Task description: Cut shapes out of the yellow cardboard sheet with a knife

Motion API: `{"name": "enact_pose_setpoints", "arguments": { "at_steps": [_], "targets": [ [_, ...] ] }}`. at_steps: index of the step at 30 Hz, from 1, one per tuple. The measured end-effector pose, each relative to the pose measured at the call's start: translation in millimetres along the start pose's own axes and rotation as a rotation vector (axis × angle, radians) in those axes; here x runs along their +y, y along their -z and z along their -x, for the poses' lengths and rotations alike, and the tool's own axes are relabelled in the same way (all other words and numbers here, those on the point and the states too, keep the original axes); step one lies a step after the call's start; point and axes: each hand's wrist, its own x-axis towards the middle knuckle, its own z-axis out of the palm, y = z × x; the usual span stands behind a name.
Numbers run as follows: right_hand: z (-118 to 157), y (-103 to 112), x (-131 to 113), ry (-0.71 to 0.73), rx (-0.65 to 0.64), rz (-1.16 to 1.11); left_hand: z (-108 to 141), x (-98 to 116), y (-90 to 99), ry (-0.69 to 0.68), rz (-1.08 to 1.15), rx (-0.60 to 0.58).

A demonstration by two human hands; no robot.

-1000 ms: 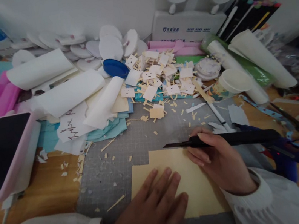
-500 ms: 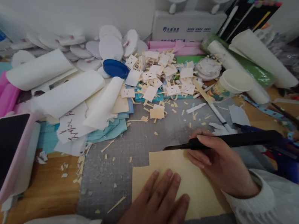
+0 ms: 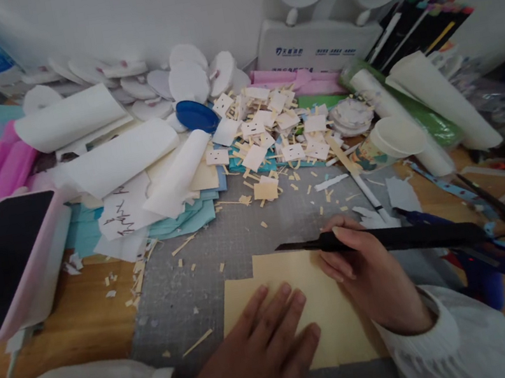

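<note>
Yellow card point(image 3: 334, 314) lay on the grey cutting mat point(image 3: 175, 308) atop the worktop point(image 3: 89, 326), w/ the L hand point(image 3: 260, 349) flat on it, that grip open. R hand point(image 3: 367, 266) had its grip closed round a black craft knife point(image 3: 418, 235), blade point(image 3: 298, 246) pointing L nr the card's far edge (couldn't tell if touching). Paper figures point(image 3: 252, 128) were piled beyond, nr a blue lid point(image 3: 196, 117); phone point(image 3: 3, 263) at far L.
</note>
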Motion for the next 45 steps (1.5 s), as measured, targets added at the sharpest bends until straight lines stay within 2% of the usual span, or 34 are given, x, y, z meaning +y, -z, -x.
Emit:
{"name": "enact_pose_setpoints", "arguments": {
  "at_steps": [10, 13, 17, 22, 25, 28, 30, 32, 35, 39, 45],
  "targets": [
    [0.0, -2.8, 2.7, 0.087, -0.004, 0.038, 1.2, 2.3, 2.6, 0.037, 0.120, -0.062],
    [0.4, -1.0, 5.8, 0.133, 0.011, 0.126, 1.1, 1.5, 1.7, 0.035, 0.120, -0.064],
    [2.7, 4.0, 7.4, 0.266, 0.052, 0.340, 0.4, 1.1, 0.7, 0.028, 0.098, -0.039],
    [15.5, 2.7, -1.1, 0.477, 0.058, 0.652, 0.8, 1.3, 7.4, 0.027, 0.149, -0.094],
    [32.1, -3.0, 1.7, 0.604, 0.181, 0.764, 1.7, 2.4, 7.9, 0.041, 0.182, -0.097],
    [48.0, -4.6, 19.5, 0.703, 0.271, 0.808, 2.6, 3.8, 4.2, 0.057, 0.184, -0.051],
    [54.0, -2.3, 36.1, 0.694, 0.240, 0.847, 3.2, 4.0, 2.4, 0.055, 0.188, -0.026],
    [55.3, 0.3, 51.0, 0.619, 0.168, 0.866, 3.8, 3.4, 2.6, 0.047, 0.202, -0.012],
    [51.5, 0.8, 63.0, 0.552, 0.164, 0.875, 4.9, 1.4, 6.2, 0.025, 0.219, -0.007],
    [45.1, -2.4, 62.4, 0.588, 0.216, 0.894, 6.0, 0.4, 9.8, 0.007, 0.209, 0.007],
    [44.7, -3.0, 59.7, 0.604, 0.173, 0.974, 6.3, 1.1, 9.7, 0.012, 0.228, 0.006]
  ]
}}
